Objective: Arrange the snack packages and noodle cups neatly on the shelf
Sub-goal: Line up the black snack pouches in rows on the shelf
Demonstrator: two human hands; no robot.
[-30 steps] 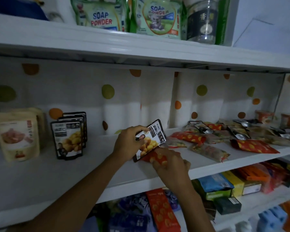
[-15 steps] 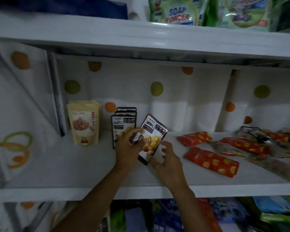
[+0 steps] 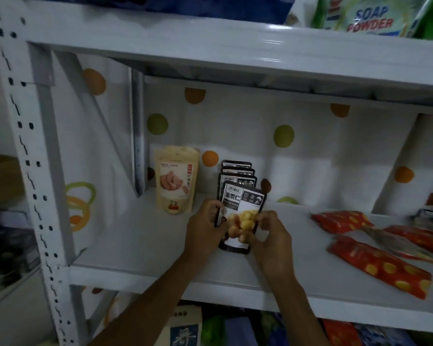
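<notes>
Step in hand: setting one black pouch [image 3: 243, 203] at the front of the row of matching pouches [image 3: 236, 171] on the shelf [image 3: 140, 245]. Left hand [image 3: 205, 228] has fingers curled round the pouch's left edge; right hand [image 3: 270, 236] pinches its right edge lower down, fingers bent. Both hands grip the same pack, neither free. Pouch stands about upright, face to camera, bottom edge at or on the shelf board; cannot tell if it's fully seated or if its back touches the pack behind. Row behind looks like three, upright, lined front to back, with a beige pouch [image 3: 176, 181] standing just beside on the left. Judgement: early-to-mid task. This left group is tidy, but the red packages [image 3: 379, 265] lie flat and askew well off to the right, with more loose packs at the far right edge, too blurred to identify. No noodle cups in view. Next move likely: square the pouch to the row, check it stands, let go without tipping it; it's a soft stand-up pouch and may flop forward. Then reach right for the red ones. Soap powder bag [image 3: 370, 18] on the level above isn't part of this.
</notes>
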